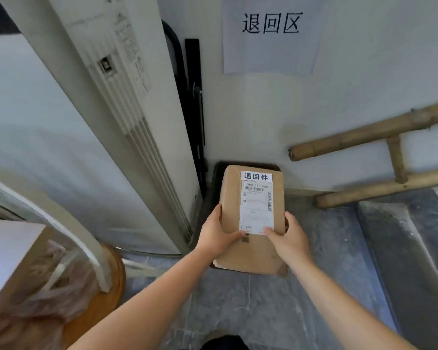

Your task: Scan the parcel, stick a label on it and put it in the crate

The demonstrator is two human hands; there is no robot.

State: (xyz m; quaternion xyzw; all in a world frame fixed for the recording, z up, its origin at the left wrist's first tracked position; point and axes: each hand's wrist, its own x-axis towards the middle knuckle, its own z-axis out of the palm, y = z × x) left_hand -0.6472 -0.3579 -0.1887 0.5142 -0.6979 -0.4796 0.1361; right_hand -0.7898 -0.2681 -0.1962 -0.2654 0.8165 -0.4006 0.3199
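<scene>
A brown cardboard parcel is held flat over a black crate that stands on the floor against the wall. Only the crate's dark rim shows around the parcel. On the parcel's top face sits a white shipping waybill, and above it a small white label with black characters. My left hand grips the parcel's left side with the thumb on top. My right hand grips its right side, thumb on the waybill's lower corner.
A tall white floor air conditioner leans along the left. A paper sign with black characters hangs on the wall above the crate. A bamboo ladder lies at right. A box with plastic bags sits at lower left.
</scene>
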